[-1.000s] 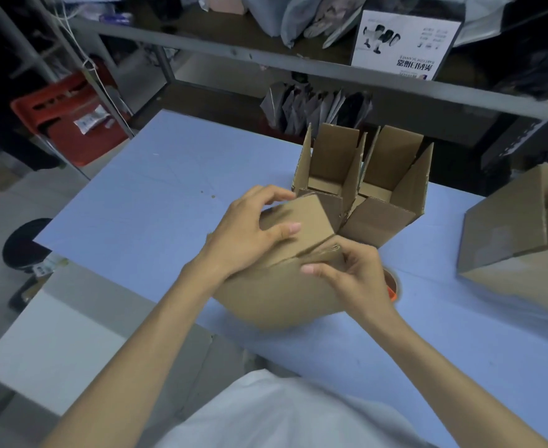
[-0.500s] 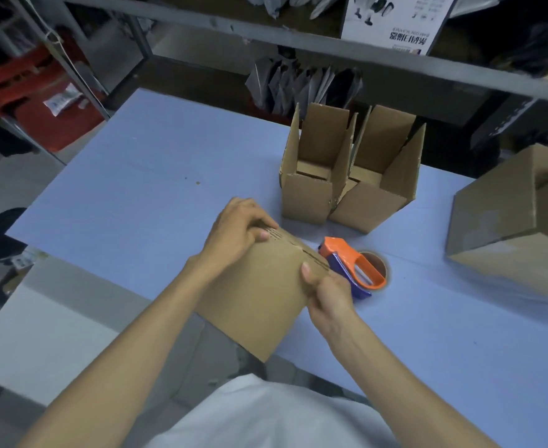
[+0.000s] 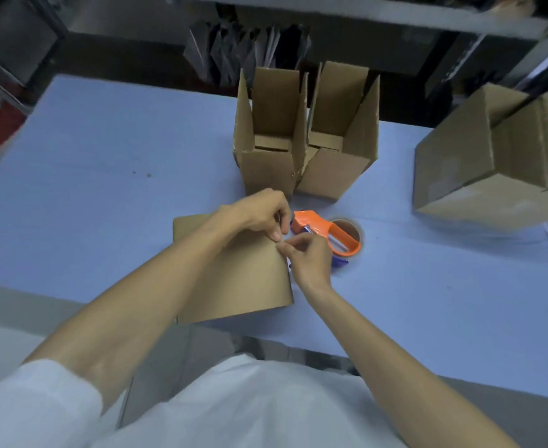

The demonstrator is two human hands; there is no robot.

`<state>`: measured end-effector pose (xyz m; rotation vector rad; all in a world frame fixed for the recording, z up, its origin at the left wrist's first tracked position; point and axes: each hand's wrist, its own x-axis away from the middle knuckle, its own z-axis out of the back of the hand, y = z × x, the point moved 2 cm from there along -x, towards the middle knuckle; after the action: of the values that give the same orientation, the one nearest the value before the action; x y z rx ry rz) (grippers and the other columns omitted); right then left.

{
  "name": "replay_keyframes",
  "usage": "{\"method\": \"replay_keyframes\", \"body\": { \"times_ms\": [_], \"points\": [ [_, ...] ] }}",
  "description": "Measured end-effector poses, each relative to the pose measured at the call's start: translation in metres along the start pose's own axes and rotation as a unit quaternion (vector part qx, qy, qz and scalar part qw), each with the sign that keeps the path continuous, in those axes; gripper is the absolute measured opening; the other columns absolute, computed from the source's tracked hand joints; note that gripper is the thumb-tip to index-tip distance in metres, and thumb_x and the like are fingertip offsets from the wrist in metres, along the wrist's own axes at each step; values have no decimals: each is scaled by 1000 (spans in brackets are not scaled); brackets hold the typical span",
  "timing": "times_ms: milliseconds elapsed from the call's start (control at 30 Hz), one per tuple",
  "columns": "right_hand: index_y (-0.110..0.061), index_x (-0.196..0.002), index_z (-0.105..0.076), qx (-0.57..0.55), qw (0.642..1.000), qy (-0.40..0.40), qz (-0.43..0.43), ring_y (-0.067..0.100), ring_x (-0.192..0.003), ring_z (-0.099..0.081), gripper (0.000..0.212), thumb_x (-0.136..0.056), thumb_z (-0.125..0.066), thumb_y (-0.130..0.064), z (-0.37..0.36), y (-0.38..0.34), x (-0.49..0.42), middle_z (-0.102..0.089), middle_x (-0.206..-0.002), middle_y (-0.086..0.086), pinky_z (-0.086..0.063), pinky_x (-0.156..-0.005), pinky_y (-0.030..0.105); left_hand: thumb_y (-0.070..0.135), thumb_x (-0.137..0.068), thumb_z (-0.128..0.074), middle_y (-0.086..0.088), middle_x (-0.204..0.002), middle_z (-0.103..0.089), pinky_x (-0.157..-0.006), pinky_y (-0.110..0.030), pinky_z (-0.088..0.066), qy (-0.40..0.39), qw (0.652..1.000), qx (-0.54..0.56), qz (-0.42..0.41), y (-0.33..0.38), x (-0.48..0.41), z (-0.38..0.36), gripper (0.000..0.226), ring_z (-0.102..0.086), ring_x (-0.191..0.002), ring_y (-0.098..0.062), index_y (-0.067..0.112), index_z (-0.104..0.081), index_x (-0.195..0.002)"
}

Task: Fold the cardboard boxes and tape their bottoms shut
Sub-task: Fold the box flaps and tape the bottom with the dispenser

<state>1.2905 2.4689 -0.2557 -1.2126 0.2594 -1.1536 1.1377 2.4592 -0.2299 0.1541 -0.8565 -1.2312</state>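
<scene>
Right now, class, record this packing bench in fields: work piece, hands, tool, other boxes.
Work piece: flat box, lying on the blue table
Hands: left hand and right hand both pinch the flat box's far right corner
Tool: orange tape dispenser, on the table just right of the hands, untouched
Behind: first upright box beside second upright box, top flaps up
Far right: larger box

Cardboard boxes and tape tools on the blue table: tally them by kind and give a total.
upright open boxes: 2
nearest box: 1
large box, at the right: 1
tape dispenser: 1
Total: 5
</scene>
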Motion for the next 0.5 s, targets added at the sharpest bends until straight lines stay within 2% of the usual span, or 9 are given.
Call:
{"method": "replay_keyframes", "body": {
  "times_ms": [67,167,233,267,333,400,433,500],
  "points": [
    [-8,-76,-72,-6,1000,10,-19,20,-76,-67,11,-79,-73,-19,-3,3,2,-72,-76,2,-55,-74,44,4,-65,-84,-3,-91,-64,-73,-25,-47,46,999,7,-1,-7,3,0,20,-58,-82,-14,16,-76,-80],
    [-12,-76,-73,36,999,19,7,16,-74,-66,9,-80,-72,-21,-3,13,16,-73,-76,-1,-54,-72,40,11,-64,-85,5,-90,-57,-83,-37,-46,59,998,-5,1,-8,6,-3,22,-50,-90,-13,25,-73,-75],
    [-15,-72,-72,31,1000,-3,2,16,-72,-67,10,-80,-73,-19,-1,22,28,-72,-73,-2,-55,-72,41,11,-64,-85,4,-94,-57,-86,-42,-47,62,998,-2,11,-6,9,-5,23,-50,-94,-14,26,-72,-76],
    [-15,-68,-70,19,999,-24,-12,17,-70,-67,13,-81,-73,-18,2,26,31,-71,-70,-1,-56,-71,43,11,-63,-85,3,-99,-57,-87,-42,-47,80,997,0,14,-5,10,-6,24,-50,-98,-16,24,-73,-80],
    [-16,-63,-68,2,996,-87,-26,18,-66,-66,19,-81,-73,-12,9,30,30,-70,-69,1,-57,-70,46,14,-64,-86,2,-113,-54,-90,-38,-45,157,987,-4,30,1,19,-12,42,-47,-108,-18,22,-70,-102],
    [-13,-73,-69,9,994,-112,5,14,-69,-64,11,-81,-71,-6,20,33,22,-70,-75,2,-55,-72,40,23,-72,-81,-2,-133,-43,-101,-34,-38,223,971,-29,79,9,32,-30,68,-38,-125,-23,23,-51,-134],
    [-10,-84,-68,38,995,-81,42,12,-77,-61,5,-81,-70,-6,27,34,16,-68,-85,3,-51,-74,34,32,-77,-76,-7,-146,-32,-110,-36,-29,223,967,-42,121,12,39,-44,81,-28,-136,-28,21,-34,-146],
    [-4,-107,-58,151,982,20,112,17,-98,-52,30,-79,-70,-7,42,37,-1,-56,-109,9,-40,-80,24,50,-80,-67,-8,-160,4,-118,-46,-4,168,963,-65,201,17,52,-74,107,3,-148,-31,17,2,-154]
  ]
}}
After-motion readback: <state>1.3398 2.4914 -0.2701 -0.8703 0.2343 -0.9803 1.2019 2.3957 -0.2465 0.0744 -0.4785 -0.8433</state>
